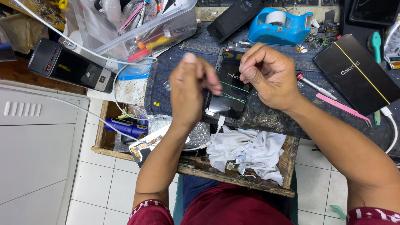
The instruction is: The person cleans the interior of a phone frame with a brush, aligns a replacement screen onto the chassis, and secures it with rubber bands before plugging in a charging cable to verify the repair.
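Around: blue tape dispenser (pixel 278 26) behind the phone; black box (pixel 357 73) with a yellow band to the right; red-tipped pen (pixel 316 86) and pink pry tool (pixel 341 107) between box and right wrist; clear tub (pixel 146 29) of tools at back left; black power bank (pixel 71 66) far left.
In the way: both hands raised over the phone, covering its left edge and top right corner.
Phone (pixel 230 93): lay flat on the denim mat, screen up, white cable (pixel 220 121) plugged in at its near end.
Left hand (pixel 189 89): blurred, fingers curled tight; what was held, cannot tell.
Right hand (pixel 266 75): fingertips pinched narrow; anything between them too small to see.
Surface: worn denim mat (pixel 175 79) on a chipped wooden bench (pixel 250 183); open drawer with white rag (pixel 250 150) and bubble wrap (pixel 196 133); white floor tiles (pixel 104 183) below.
Materials: glossy black glass with thin green lines, frayed cloth, scuffed wood, hard plastic.
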